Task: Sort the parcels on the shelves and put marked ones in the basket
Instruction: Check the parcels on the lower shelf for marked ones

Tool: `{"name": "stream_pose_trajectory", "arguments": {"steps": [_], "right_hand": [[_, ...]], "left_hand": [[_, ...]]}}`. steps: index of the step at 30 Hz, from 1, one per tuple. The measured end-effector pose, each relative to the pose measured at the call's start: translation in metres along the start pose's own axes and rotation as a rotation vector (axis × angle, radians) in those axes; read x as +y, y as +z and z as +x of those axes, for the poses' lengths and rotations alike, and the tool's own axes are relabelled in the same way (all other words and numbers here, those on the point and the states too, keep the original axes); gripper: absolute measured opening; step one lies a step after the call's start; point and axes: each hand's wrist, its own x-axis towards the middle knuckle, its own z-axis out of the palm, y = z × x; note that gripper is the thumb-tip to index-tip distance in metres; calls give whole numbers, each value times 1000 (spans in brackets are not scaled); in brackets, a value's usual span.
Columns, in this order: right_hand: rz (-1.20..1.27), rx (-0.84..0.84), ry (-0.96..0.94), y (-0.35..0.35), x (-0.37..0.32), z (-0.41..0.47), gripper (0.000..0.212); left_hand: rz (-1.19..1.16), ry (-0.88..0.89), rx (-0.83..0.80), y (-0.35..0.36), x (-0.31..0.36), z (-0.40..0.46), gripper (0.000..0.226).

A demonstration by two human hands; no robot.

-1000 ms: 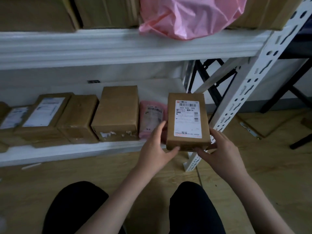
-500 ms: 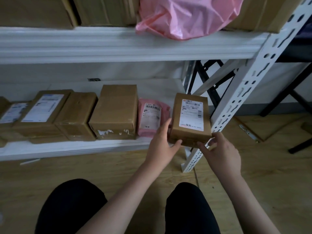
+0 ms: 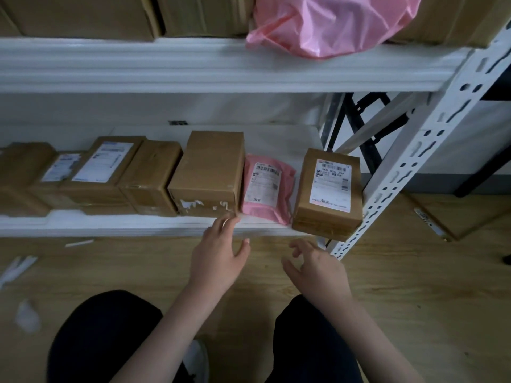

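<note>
A brown labelled parcel (image 3: 327, 194) sits at the right end of the low white shelf (image 3: 110, 225), its front edge overhanging slightly. Beside it lies a pink mailer (image 3: 265, 186) with a white label, then a plain brown box (image 3: 208, 172) and several more brown parcels (image 3: 102, 167) further left. My left hand (image 3: 218, 252) hovers with relaxed fingers just below the plain box's front corner, holding nothing. My right hand (image 3: 315, 264) hangs with loose fingers below the labelled parcel, apart from it. No basket is in view.
An upper shelf (image 3: 221, 64) carries cardboard boxes and a pink plastic bag (image 3: 331, 23). A white perforated upright (image 3: 431, 139) stands right of the labelled parcel. Wooden floor (image 3: 414, 299) lies below, with white scraps at left. My dark-clothed knees fill the bottom.
Both hands set the labelled parcel on the shelf's right end and let go. They have drawn back toward me, and the left hand has shifted leftward.
</note>
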Motion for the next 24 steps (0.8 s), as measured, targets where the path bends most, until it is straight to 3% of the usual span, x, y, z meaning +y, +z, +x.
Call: {"name": "stream_pose_trajectory", "arguments": {"steps": [5,11,19,24], "right_hand": [[-32,2,-76,-2,-18,20,47],[-11,51,-45,-7,3,43,31],[50,64,24,-7,16,61,34],[72,37,-14,-4,0,69,33]], "left_hand": [[-45,-5,-148,-9,-9,3,55],[2,1,-201,-18,-6,27,53],[77,-50,-192,-7,4,53,57],[29,6,-202,1,7,55,61]]}}
